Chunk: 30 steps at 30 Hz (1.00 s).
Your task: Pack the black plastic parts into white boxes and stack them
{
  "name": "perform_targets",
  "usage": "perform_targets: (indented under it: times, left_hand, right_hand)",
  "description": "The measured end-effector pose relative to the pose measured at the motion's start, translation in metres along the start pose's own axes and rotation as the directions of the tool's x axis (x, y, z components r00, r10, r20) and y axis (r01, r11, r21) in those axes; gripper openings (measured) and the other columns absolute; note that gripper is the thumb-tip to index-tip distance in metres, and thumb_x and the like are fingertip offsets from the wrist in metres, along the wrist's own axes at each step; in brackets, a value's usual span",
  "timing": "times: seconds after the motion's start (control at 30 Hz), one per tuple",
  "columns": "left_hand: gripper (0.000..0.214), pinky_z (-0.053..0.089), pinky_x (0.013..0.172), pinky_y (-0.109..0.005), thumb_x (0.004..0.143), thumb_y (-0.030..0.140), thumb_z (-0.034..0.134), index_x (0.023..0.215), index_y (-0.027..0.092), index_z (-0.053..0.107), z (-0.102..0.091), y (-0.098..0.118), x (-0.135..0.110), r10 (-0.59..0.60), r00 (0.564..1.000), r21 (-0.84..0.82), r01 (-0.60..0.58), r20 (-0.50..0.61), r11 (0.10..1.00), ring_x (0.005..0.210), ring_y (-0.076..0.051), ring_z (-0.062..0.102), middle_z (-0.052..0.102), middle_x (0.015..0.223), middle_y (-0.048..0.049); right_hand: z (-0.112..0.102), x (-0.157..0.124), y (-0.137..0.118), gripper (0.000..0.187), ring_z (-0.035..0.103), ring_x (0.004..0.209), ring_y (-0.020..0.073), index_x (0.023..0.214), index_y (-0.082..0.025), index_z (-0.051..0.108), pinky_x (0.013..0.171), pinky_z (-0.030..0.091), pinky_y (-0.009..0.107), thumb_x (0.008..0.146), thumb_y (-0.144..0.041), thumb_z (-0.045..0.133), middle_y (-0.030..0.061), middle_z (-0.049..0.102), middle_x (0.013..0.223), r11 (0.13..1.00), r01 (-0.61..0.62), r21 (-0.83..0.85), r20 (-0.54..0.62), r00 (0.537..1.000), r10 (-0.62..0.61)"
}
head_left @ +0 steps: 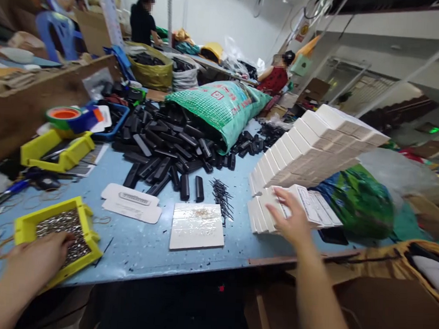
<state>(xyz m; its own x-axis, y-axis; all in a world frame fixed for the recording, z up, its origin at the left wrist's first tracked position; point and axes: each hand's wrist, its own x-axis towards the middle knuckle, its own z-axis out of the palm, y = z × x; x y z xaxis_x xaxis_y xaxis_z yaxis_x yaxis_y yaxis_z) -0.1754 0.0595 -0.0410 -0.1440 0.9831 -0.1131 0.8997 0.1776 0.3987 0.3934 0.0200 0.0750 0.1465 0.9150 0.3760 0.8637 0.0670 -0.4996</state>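
Note:
My left hand (pixel 41 256) reaches into a yellow bin (pixel 19 230) of small shiny metal pieces (pixel 60 222). Its fingers are curled together at the pieces; whatever they pinch is too small or hidden to make out. On the other side, my right hand (pixel 292 215) is at the lower row of white boxes (pixel 263 213), thumb and fingers apart against them. Behind that row rises a tilted-looking stack of white boxes (pixel 290 148). Between my hands lies a white rectangular block (pixel 197 227) with a glossy, wet-looking top. A scatter of thin black sticks (pixel 221 199) lies beside it.
Black plastic pieces (pixel 161 151) spill from a green woven sack (pixel 208 105). A flat white card (pixel 131 203) lies left of the block. Another yellow bin (pixel 56 151) and tape rolls (pixel 65 114) stand at left. A dark phone-like object (pixel 332 235) is at right. People work behind.

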Motion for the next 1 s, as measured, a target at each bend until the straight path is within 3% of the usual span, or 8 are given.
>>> perform_targets:
  times: [0.17, 0.27, 0.47, 0.57, 0.63, 0.73, 0.83, 1.0]
  left_hand:
    - [0.027, 0.042, 0.075, -0.033, 0.081, 0.031, 0.035, 0.073, 0.021, 0.059, -0.005, 0.010, -0.007, 0.062, 0.996, 0.341, -0.083, 0.071, 0.936, 0.088, -0.027, 0.063, 0.072, 0.087, -0.0076]
    - [0.030, 0.042, 0.073, -0.031, 0.085, 0.032, 0.035, 0.074, 0.019, 0.060, -0.013, 0.015, -0.010, 0.108, 0.993, 0.327, -0.114, 0.037, 0.938, 0.085, -0.026, 0.063, 0.070, 0.084, -0.0070]
    - [0.022, 0.047, 0.079, -0.032, 0.073, 0.043, 0.058, 0.081, 0.023, 0.060, -0.015, 0.035, -0.030, -0.155, 0.966, -0.296, 0.089, -0.209, 0.951, 0.083, -0.021, 0.064, 0.069, 0.085, 0.0009]
    - [0.035, 0.051, 0.078, -0.031, 0.064, 0.048, 0.070, 0.084, 0.021, 0.060, 0.007, 0.077, -0.045, -0.229, 0.973, -0.784, 0.122, -0.027, 0.608, 0.080, -0.019, 0.065, 0.069, 0.078, 0.0003]
    - [0.040, 0.051, 0.079, -0.030, 0.060, 0.047, 0.077, 0.086, 0.018, 0.064, 0.029, 0.115, -0.056, -0.136, 0.984, -0.899, 0.162, 0.116, 0.406, 0.078, -0.017, 0.065, 0.070, 0.079, -0.0016]
    - [0.041, 0.053, 0.078, -0.032, 0.055, 0.044, 0.083, 0.079, 0.015, 0.068, 0.062, 0.168, -0.069, -0.018, 0.946, -0.935, 0.323, 0.323, 0.145, 0.072, -0.016, 0.065, 0.071, 0.076, -0.0040]
    - [0.039, 0.055, 0.075, -0.032, 0.054, 0.041, 0.085, 0.079, 0.014, 0.071, 0.083, 0.197, -0.078, 0.026, 0.911, -0.911, 0.412, 0.411, -0.009, 0.070, -0.015, 0.065, 0.070, 0.076, -0.0048]
    - [0.031, 0.055, 0.072, -0.026, 0.058, 0.033, 0.084, 0.080, 0.015, 0.071, 0.089, 0.204, -0.085, 0.038, 0.937, -0.938, 0.346, 0.346, 0.006, 0.072, -0.011, 0.061, 0.068, 0.082, -0.0017]
  right_hand:
    - [0.179, 0.039, -0.071, 0.059, 0.062, 0.096, 0.0247, 0.124, -0.016, 0.056, 0.090, 0.048, 0.041, 0.069, -0.032, 0.072, 0.0145, 0.061, 0.119, 0.889, -0.339, 0.307, 0.329, 0.915, 0.235]
    - [0.223, 0.053, -0.075, 0.057, 0.059, 0.104, 0.0281, 0.117, -0.012, 0.058, 0.094, 0.044, 0.041, 0.061, -0.018, 0.069, 0.0157, 0.064, 0.111, 0.812, -0.457, 0.364, 0.373, 0.870, 0.322]
    - [0.179, 0.002, -0.058, 0.038, 0.066, 0.077, 0.0211, 0.110, -0.016, 0.059, 0.062, 0.054, 0.033, 0.078, -0.031, 0.044, 0.0076, 0.069, 0.092, 0.617, -0.524, 0.587, 0.543, 0.820, 0.180]
    - [0.156, -0.040, -0.063, 0.040, 0.065, 0.077, 0.0219, 0.114, -0.017, 0.059, 0.060, 0.054, 0.033, 0.079, -0.036, 0.053, 0.0083, 0.068, 0.095, 0.406, -0.599, 0.690, 0.656, 0.754, -0.004]
    - [0.149, -0.056, -0.068, 0.041, 0.064, 0.079, 0.0209, 0.111, -0.019, 0.062, 0.066, 0.053, 0.033, 0.073, -0.034, 0.066, 0.0065, 0.066, 0.095, 0.449, -0.587, 0.673, 0.671, 0.741, -0.037]
    - [0.145, -0.060, -0.081, 0.028, 0.061, 0.086, 0.0199, 0.092, -0.020, 0.067, 0.077, 0.050, 0.032, 0.067, -0.030, 0.074, 0.0040, 0.063, 0.091, 0.530, -0.472, 0.704, 0.516, 0.853, 0.073]
    - [0.150, -0.052, -0.103, 0.017, 0.061, 0.087, 0.0195, 0.083, -0.021, 0.060, 0.081, 0.050, 0.037, 0.073, -0.033, 0.066, 0.0021, 0.061, 0.087, 0.275, -0.356, 0.893, 0.299, 0.927, 0.226]
    - [0.164, -0.039, -0.144, 0.017, 0.052, 0.058, 0.0105, 0.088, -0.024, 0.050, 0.067, 0.050, 0.030, 0.077, -0.034, 0.058, -0.0074, 0.050, 0.062, -0.160, -0.161, 0.974, 0.218, 0.856, 0.469]
